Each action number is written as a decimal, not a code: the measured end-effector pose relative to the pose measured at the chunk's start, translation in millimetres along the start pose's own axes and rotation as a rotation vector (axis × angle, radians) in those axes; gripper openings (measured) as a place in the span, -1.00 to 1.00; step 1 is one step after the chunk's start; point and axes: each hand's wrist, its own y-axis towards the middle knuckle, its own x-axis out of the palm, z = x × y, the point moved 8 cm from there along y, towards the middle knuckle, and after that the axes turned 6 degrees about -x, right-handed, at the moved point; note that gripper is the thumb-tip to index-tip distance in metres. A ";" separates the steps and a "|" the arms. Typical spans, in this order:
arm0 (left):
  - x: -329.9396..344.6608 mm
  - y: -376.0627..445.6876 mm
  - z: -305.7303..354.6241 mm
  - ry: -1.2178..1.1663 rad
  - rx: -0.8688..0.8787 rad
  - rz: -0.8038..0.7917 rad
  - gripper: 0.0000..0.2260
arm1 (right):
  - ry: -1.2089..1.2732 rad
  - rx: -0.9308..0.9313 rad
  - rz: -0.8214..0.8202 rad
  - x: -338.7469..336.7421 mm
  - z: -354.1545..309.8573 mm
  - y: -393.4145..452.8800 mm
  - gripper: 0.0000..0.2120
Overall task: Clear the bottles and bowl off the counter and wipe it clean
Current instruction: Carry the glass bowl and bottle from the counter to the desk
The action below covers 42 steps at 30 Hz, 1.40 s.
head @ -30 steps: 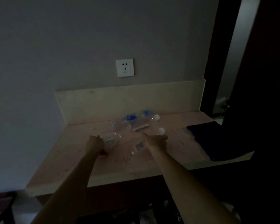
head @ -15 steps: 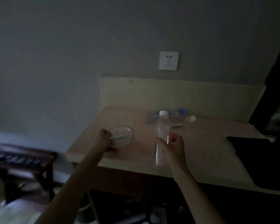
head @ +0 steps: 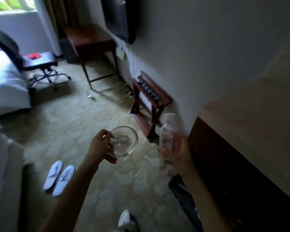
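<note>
My left hand [head: 101, 147] grips a clear glass bowl [head: 125, 141] by its near rim, holding it in the air over the carpet; something small and pale lies inside it. My right hand [head: 177, 153] is closed around a clear plastic bottle [head: 166, 139] with a white cap, held upright. Both are off the beige counter [head: 251, 114], whose left end shows at the right edge of the view. The other bottles on the counter are out of view.
A wooden luggage rack [head: 151, 97] stands against the wall left of the counter. Farther back are a dark wooden desk [head: 90, 41] and an office chair [head: 40, 64]. White slippers [head: 59, 177] lie on the patterned carpet. A bed edge [head: 5, 84] sits at the left.
I have lifted the bowl and the bottle off the counter and turned left, away from it. The view now faces the room's floor instead of the counter.
</note>
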 end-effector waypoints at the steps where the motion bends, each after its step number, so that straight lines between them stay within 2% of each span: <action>1: -14.1 8.6 -12.4 -0.012 -0.032 0.034 -0.82 | -0.015 0.040 -0.057 19.9 13.9 5.9 -0.45; 6: -70.1 68.1 -54.1 -0.091 -0.159 0.137 -0.83 | -0.082 0.137 -0.229 111.7 58.6 53.4 -0.43; 12: -152.4 178.8 -59.4 -0.172 -0.223 0.213 -0.81 | -0.158 0.139 -0.304 239.1 68.1 158.1 -0.36; 20: -247.3 323.3 -8.1 -0.159 -0.219 0.276 -0.80 | -0.213 0.080 -0.370 381.5 63.1 302.8 -0.38; 26: -282.4 453.2 -3.3 -0.215 -0.282 0.323 -0.80 | -0.194 0.158 -0.399 468.4 119.4 426.3 -0.40; 29: -305.4 525.7 11.7 -0.231 -0.300 0.367 -0.80 | -0.171 0.165 -0.468 522.7 133.8 496.8 -0.42; 33: -354.0 609.0 53.4 -0.250 -0.314 0.446 -0.79 | -0.178 0.142 -0.553 599.5 119.7 598.9 -0.47; 38: -428.2 707.9 96.4 -0.269 -0.291 0.560 -0.81 | -0.177 0.114 -0.661 712.1 108.0 709.3 -0.40; 42: -480.1 802.2 109.7 -0.271 -0.320 0.587 -0.80 | -0.207 0.146 -0.716 802.3 133.6 778.9 -0.40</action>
